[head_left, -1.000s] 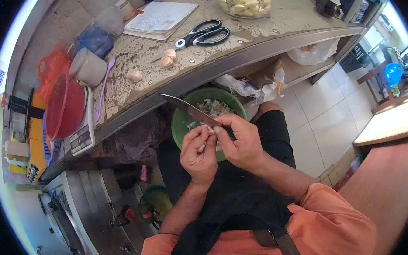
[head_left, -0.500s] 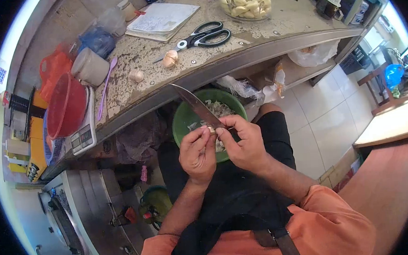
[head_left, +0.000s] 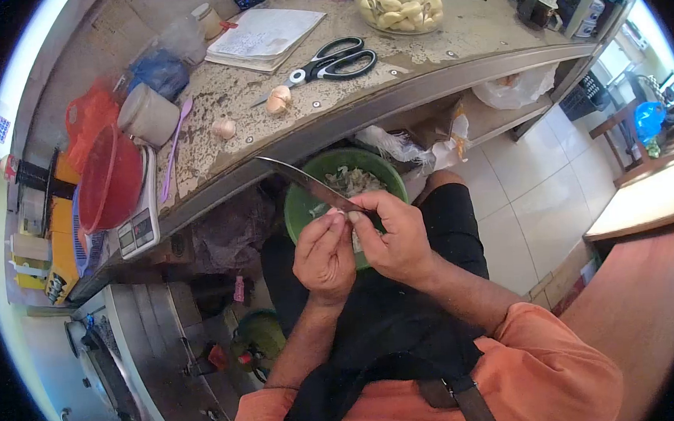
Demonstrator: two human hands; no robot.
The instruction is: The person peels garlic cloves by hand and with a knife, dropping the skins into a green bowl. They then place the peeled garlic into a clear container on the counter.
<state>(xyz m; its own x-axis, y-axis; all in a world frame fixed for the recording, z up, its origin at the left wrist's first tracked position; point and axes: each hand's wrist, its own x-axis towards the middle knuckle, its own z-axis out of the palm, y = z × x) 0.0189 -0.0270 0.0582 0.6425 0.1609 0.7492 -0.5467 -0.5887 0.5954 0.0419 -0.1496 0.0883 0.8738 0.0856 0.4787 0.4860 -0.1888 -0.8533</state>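
Note:
My right hand [head_left: 396, 234] is closed round the handle end of a kitchen knife [head_left: 308, 184], its blade pointing up and to the left. My left hand [head_left: 323, 259] pinches a small pale garlic clove [head_left: 341, 212], mostly hidden by the fingertips. The right thumb meets the clove, close to the blade. Below both hands a green basin [head_left: 296, 210] rests between my thighs, with garlic skins [head_left: 357, 180] in it. On the worktop ahead lie a garlic bulb [head_left: 278, 100] and a smaller one [head_left: 224, 128].
Black-handled scissors [head_left: 347, 59] lie beside a notebook [head_left: 264, 33]. A clear bowl [head_left: 399, 29] of peeled garlic stands at the back. To the left are a red basin [head_left: 109, 178], a scale [head_left: 138, 236] and a purple stick [head_left: 173, 155]. The worktop edge [head_left: 331, 112] runs before me.
The knife has swung to the left and lies flatter, its tip now closer to the worktop edge. Both hands stay together above the basin, shifted slightly left.

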